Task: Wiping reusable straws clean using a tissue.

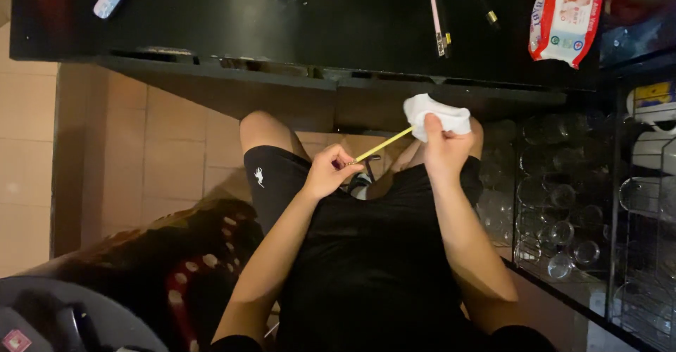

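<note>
A dim room is seen from above, with a tiled floor and a black table along twelve o'clock. A yellow stick is pinched in the closed fingers of the left hand. Its far end, at two o'clock, is wrapped in a white cloth, gripped by the right hand. Wiping appears underway; how much is left cannot be told. The table edge lies close above; glasses crowd three o'clock.
</note>
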